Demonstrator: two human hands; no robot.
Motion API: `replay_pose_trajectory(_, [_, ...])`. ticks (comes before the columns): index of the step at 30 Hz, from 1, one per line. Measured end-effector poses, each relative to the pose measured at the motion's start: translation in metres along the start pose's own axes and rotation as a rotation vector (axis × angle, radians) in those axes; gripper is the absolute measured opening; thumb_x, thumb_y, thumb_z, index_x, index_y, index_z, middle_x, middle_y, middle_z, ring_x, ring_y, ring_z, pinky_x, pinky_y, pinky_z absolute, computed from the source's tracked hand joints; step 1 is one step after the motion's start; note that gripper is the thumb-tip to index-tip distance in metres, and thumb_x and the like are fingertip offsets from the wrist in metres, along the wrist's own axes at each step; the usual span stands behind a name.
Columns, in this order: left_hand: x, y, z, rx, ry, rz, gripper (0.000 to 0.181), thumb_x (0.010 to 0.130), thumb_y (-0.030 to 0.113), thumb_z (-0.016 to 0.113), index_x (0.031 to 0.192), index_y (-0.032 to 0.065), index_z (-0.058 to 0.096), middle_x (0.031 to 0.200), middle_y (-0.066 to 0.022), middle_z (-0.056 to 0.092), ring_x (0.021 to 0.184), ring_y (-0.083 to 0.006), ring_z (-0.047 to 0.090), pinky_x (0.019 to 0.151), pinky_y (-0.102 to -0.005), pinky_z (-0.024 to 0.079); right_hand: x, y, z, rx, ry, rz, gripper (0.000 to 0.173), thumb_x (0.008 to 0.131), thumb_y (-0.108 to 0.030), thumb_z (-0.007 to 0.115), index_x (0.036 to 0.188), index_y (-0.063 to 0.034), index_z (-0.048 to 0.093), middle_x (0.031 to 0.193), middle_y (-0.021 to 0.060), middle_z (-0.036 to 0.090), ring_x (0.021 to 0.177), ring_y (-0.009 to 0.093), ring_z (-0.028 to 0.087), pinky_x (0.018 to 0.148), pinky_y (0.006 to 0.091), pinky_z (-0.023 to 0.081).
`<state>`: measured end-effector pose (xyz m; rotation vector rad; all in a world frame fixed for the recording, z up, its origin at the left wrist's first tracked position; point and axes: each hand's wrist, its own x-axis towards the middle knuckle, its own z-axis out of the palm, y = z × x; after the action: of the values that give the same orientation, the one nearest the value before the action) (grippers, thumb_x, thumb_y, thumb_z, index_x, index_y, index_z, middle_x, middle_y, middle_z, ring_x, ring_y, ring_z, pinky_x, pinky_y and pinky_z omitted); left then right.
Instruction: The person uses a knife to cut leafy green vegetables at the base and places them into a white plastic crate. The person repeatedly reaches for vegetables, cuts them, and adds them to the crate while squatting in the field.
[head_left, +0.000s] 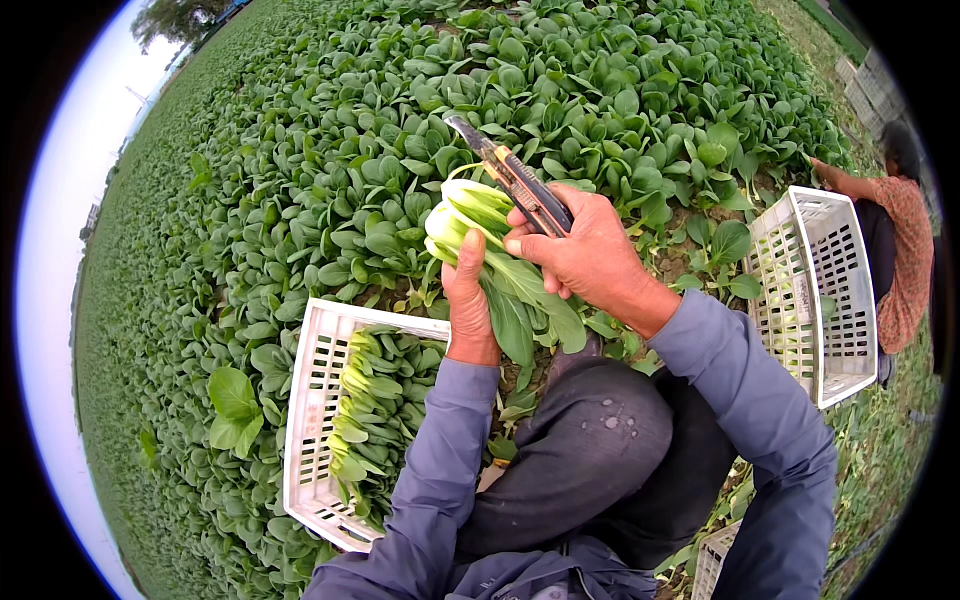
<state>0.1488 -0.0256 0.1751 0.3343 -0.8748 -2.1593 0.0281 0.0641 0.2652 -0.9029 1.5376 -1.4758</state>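
Observation:
My left hand (471, 307) grips a head of bok choy (517, 281), its pale base up and leaves hanging down. My right hand (600, 244) holds a snap-off utility knife (529, 187) with a black and orange handle. The blade points up and left, past the base of the bok choy. The right thumb and fingers are close against the stalks; whether they pinch a leaf I cannot tell. Left of my left forearm sits a white plastic crate (296, 442), tilted in view, with rows of bok choy heads (379, 397) in it, partly hidden by the sleeve.
Dense bok choy plants (360, 150) grow ahead and left. My bent knee (611, 420) is between my arms. At right stands another white crate (811, 307), with a person (900, 262) crouching beyond it. Stacked crates (870, 97) are farther back; a crate corner (709, 562) shows below.

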Motion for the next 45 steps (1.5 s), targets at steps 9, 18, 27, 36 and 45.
replay_pose_trajectory(9, [0.003, -0.001, -0.007, 0.090, 0.080, 0.149, 0.050, 0.098, 0.016, 0.078, 0.140, 0.0010, 0.055, 0.125, -0.0101, 0.068, 0.103, -0.0185, 0.070, 0.089, -0.0341, 0.059, -0.002, 0.006, 0.000, -0.049, -0.015, 0.076, 0.023, 0.090, -0.012, 0.078, 0.105, 0.0006, 0.067, 0.077, 0.0036, 0.068, 0.049, 0.009, 0.060, 0.043, 0.0271, 0.049])
replay_pose_trajectory(18, [0.002, 0.020, -0.014, 0.334, 0.104, 0.242, 0.050, 0.092, 0.009, 0.083, 0.135, 0.0019, 0.060, 0.123, -0.0060, 0.069, 0.106, -0.0146, 0.068, 0.095, -0.0313, 0.055, 0.004, -0.005, -0.008, 0.061, 0.191, -0.094, 0.024, 0.091, -0.009, 0.075, 0.111, -0.0004, 0.064, 0.079, 0.0019, 0.066, 0.049, 0.008, 0.059, 0.041, 0.0264, 0.046])
replay_pose_trajectory(27, [-0.013, 0.030, -0.016, 0.436, 0.033, 0.147, 0.054, 0.087, 0.014, 0.088, 0.133, 0.0031, 0.061, 0.122, -0.0039, 0.070, 0.107, -0.0139, 0.067, 0.098, -0.0316, 0.053, 0.007, -0.005, -0.009, -0.096, 0.021, -0.147, 0.026, 0.086, -0.003, 0.069, 0.111, 0.0028, 0.068, 0.092, 0.0058, 0.073, 0.053, 0.010, 0.063, 0.046, 0.0266, 0.051])
replay_pose_trajectory(36, [-0.059, 0.121, -0.052, 0.557, 0.151, 0.128, 0.055, 0.090, 0.020, 0.084, 0.137, 0.0020, 0.062, 0.120, -0.0053, 0.070, 0.101, -0.0140, 0.069, 0.086, -0.0317, 0.058, -0.007, -0.012, -0.005, -0.279, 0.002, -0.224, 0.024, 0.093, -0.010, 0.073, 0.114, -0.0004, 0.070, 0.088, 0.0016, 0.072, 0.051, 0.007, 0.061, 0.044, 0.0235, 0.047])
replay_pose_trajectory(45, [-0.208, 0.281, -0.102, 0.829, 0.551, 0.293, 0.057, 0.101, 0.019, 0.072, 0.149, -0.0024, 0.051, 0.139, -0.0205, 0.065, 0.119, -0.0317, 0.071, 0.101, -0.0487, 0.062, -0.014, 0.000, -0.011, -0.343, -0.014, -0.206, 0.026, 0.092, -0.008, 0.073, 0.117, -0.0009, 0.071, 0.096, 0.0022, 0.074, 0.047, 0.003, 0.053, 0.040, 0.0203, 0.042])
